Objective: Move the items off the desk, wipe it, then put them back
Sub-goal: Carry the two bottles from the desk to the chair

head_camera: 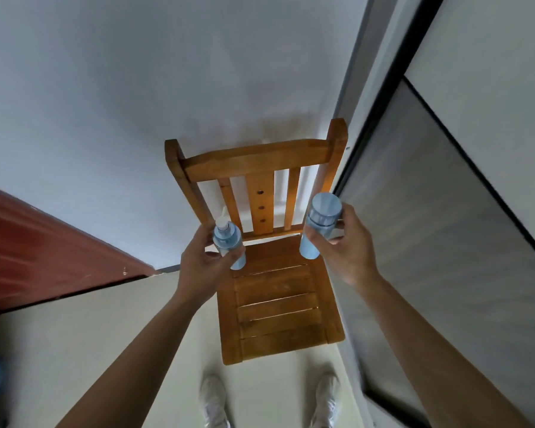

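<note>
Though the desk is out of view, clearing seems the step in hand: the left hand [198, 262] grips a pump bottle [228, 244] over the back left corner of the chair seat [275, 307], and the right hand [348, 247] grips a capped bottle [321, 219] over its back right corner. Next, probably, both need lowering upright onto the slats, then releasing.

Home interior, likely a bedroom corner: wooden slat chair [278, 267] against white wall [136, 88], pale floor [105, 329], sliding frosted door [439, 217], red-brown panel [28, 242] at left.
</note>
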Motion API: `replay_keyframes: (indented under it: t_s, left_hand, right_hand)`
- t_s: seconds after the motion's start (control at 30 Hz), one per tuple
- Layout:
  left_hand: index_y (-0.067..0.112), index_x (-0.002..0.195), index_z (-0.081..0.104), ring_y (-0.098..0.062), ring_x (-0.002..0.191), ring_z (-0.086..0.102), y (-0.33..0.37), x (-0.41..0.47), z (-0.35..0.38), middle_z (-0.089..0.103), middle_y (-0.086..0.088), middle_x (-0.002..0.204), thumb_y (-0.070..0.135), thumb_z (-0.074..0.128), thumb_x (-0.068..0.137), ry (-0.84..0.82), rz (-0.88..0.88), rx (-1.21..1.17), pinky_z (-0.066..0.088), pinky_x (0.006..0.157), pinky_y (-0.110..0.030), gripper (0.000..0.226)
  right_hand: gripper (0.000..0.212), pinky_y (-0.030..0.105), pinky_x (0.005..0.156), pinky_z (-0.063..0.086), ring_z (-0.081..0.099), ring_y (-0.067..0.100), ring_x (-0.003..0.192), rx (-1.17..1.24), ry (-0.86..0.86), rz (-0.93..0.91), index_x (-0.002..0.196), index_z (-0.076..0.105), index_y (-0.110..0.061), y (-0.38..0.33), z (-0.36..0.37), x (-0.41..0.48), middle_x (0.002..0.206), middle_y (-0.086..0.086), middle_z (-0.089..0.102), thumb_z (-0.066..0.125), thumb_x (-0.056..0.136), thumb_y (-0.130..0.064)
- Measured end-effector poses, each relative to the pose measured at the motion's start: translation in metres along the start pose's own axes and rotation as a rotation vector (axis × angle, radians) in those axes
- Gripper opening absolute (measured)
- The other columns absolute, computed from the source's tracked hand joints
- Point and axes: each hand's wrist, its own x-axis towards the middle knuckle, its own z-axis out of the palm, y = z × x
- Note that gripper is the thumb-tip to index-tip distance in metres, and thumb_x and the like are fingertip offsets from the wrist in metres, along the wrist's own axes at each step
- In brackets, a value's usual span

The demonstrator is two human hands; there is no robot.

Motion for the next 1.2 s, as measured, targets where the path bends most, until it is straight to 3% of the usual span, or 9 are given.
replay_keyframes:
  t_s: [0.33, 0.4, 0.47, 0.53, 0.7, 0.83, 1.0, 1.1, 1.2]
  left_hand:
    - [0.022, 0.128, 0.052, -0.016, 0.11, 0.06, -0.18, 0.046, 0.092, 0.061, 0.009, 0.122, 0.024, 0.078, 0.081, -0.018, -0.081, -0.001, 0.054, 0.09, -0.032, 0.053]
    - [0.031, 0.124, 0.05, -0.002, 0.105, 0.06, -0.209, 0.051, 0.108, 0.058, 0.025, 0.115, 0.027, 0.079, 0.081, -0.034, -0.084, 0.017, 0.052, 0.086, -0.024, 0.052]
    - [0.038, 0.121, 0.048, 0.018, 0.1, 0.055, -0.234, 0.054, 0.119, 0.052, 0.044, 0.105, 0.03, 0.079, 0.08, -0.041, -0.095, 0.026, 0.048, 0.081, -0.015, 0.052]
    - [0.04, 0.121, 0.048, 0.024, 0.099, 0.05, -0.256, 0.058, 0.127, 0.049, 0.051, 0.102, 0.032, 0.08, 0.08, -0.032, -0.099, 0.032, 0.048, 0.083, -0.014, 0.052]
    - [0.034, 0.124, 0.05, 0.023, 0.102, 0.051, -0.286, 0.066, 0.14, 0.051, 0.047, 0.105, 0.034, 0.078, 0.081, 0.01, -0.081, 0.022, 0.044, 0.077, 0.0, 0.052]
    - [0.033, 0.127, 0.049, 0.029, 0.099, 0.047, -0.294, 0.072, 0.145, 0.047, 0.045, 0.106, 0.031, 0.078, 0.082, 0.005, -0.092, 0.043, 0.038, 0.073, 0.007, 0.054]
    - [0.029, 0.132, 0.048, 0.029, 0.097, 0.047, -0.296, 0.079, 0.14, 0.054, 0.03, 0.116, 0.027, 0.075, 0.085, -0.004, -0.104, 0.063, 0.04, 0.071, 0.005, 0.054]
    - [0.028, 0.132, 0.049, 0.019, 0.096, 0.052, -0.299, 0.084, 0.137, 0.057, 0.017, 0.123, 0.026, 0.074, 0.086, -0.047, -0.1, 0.085, 0.042, 0.073, 0.002, 0.052]
    - [0.026, 0.132, 0.049, 0.01, 0.103, 0.055, -0.293, 0.082, 0.134, 0.059, 0.015, 0.122, 0.025, 0.073, 0.086, -0.062, -0.073, 0.093, 0.052, 0.086, -0.012, 0.051]
  right_hand:
    - [0.071, 0.039, 0.095, 0.058, 0.059, 0.009, 0.121, -0.049, -0.073, 0.046, 0.135, 0.045, -0.034, 0.151, 0.16, 0.009, 0.133, -0.009, 0.062, 0.072, 0.077, -0.064]
    - [0.072, 0.022, 0.098, 0.053, 0.056, 0.006, 0.123, -0.132, -0.065, -0.003, 0.137, 0.046, -0.031, 0.171, 0.185, 0.008, 0.134, -0.008, 0.061, 0.075, 0.078, -0.061]
    - [0.071, -0.007, 0.086, 0.036, 0.053, 0.009, 0.122, -0.164, -0.018, -0.032, 0.134, 0.052, -0.022, 0.183, 0.207, 0.007, 0.128, -0.003, 0.066, 0.082, 0.077, -0.053]
    - [0.068, -0.017, 0.074, 0.017, 0.046, 0.013, 0.124, -0.138, 0.018, -0.029, 0.13, 0.057, -0.014, 0.196, 0.231, 0.007, 0.121, 0.005, 0.07, 0.087, 0.075, -0.04]
    - [0.074, 0.024, 0.096, 0.055, 0.054, 0.009, 0.128, 0.013, -0.132, 0.078, 0.143, 0.042, -0.024, 0.228, 0.274, 0.017, 0.142, -0.003, 0.057, 0.078, 0.083, -0.045]
    - [0.073, -0.009, 0.073, 0.036, 0.041, -0.017, 0.116, 0.027, -0.13, 0.087, 0.139, 0.038, -0.04, 0.233, 0.287, 0.021, 0.138, -0.013, 0.056, 0.077, 0.08, -0.055]
    - [0.069, -0.013, 0.075, 0.029, 0.032, -0.039, 0.11, 0.041, -0.185, 0.022, 0.137, 0.037, -0.041, 0.228, 0.296, 0.021, 0.136, -0.017, 0.05, 0.078, 0.082, -0.046]
    - [0.069, -0.006, 0.084, 0.04, 0.036, -0.02, 0.128, 0.058, -0.253, -0.017, 0.138, 0.034, -0.046, 0.225, 0.297, 0.025, 0.142, -0.02, 0.042, 0.075, 0.083, -0.048]
    - [0.081, 0.03, 0.105, 0.049, 0.041, 0.007, 0.137, 0.017, -0.288, -0.021, 0.145, 0.025, -0.047, 0.223, 0.29, 0.025, 0.147, -0.018, 0.043, 0.077, 0.082, -0.048]
